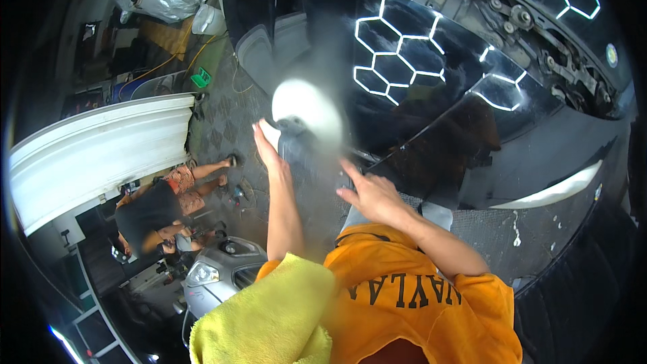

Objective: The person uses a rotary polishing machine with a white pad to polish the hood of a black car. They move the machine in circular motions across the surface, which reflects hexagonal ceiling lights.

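My left hand (273,154) grips the head of a dark power polisher (290,149) with a round white pad (303,108), whose face is turned up. At the tool's rear end, my right hand (376,194) has its index finger stretched forward and its thumb apart, on either side of a dark part. A blurred haze in mid-picture hides much of the polisher's body. Beyond the pad lies a glossy black car panel (323,25) reflecting hexagonal lights. The pad overlaps its edge in view; I cannot tell whether they touch.
A yellow towel (263,313) hangs over my left shoulder. At left stand a long white panel (106,146), a person (151,212) bending over, and a silver vehicle (222,263). A green tray (201,77) and cords lie on the floor. Bare metal parts (525,25) show at upper right.
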Demonstrator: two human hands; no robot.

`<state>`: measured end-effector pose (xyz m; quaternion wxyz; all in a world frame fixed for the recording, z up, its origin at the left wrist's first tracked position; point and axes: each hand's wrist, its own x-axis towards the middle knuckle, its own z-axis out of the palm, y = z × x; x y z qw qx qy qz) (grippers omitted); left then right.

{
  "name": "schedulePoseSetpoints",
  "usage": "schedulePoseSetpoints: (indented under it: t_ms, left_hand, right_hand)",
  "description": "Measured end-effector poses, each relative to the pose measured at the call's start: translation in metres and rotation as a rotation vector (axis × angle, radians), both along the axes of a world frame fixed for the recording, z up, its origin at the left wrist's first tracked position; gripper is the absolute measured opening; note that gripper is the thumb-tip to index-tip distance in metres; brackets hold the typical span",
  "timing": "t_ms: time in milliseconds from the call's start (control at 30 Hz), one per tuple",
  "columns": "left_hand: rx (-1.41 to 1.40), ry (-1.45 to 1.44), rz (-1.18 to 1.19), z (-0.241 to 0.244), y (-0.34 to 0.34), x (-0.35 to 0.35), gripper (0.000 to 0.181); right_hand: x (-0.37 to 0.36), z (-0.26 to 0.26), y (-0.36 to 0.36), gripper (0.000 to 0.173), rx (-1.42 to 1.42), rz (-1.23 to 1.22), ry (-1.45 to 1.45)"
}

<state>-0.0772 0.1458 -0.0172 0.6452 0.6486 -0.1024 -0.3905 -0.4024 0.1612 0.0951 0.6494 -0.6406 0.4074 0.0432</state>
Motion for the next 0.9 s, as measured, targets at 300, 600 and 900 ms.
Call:
schedulePoseSetpoints:
  t_ms: [300, 600, 900]
  left_hand:
    - [-0.311, -0.249, -0.356, 0.112, -0.2, -0.125, 0.035]
    - [-0.214, -0.288, -0.406, 0.087, -0.174, -0.074, 0.034]
    - [-0.049, 0.078, -0.021, -0.03, 0.069, 0.036, 0.046]
  right_hand:
    - [-0.05, 0.014, -0.036, 0.071, -0.168, -0.629, -0.297]
    - [-0.031, -0.006, -0.01, 0.072, -0.2, -0.581, -0.278]
    - [0.008, -0.038, 0.079, 0.072, -0.042, -0.131, -0.133]
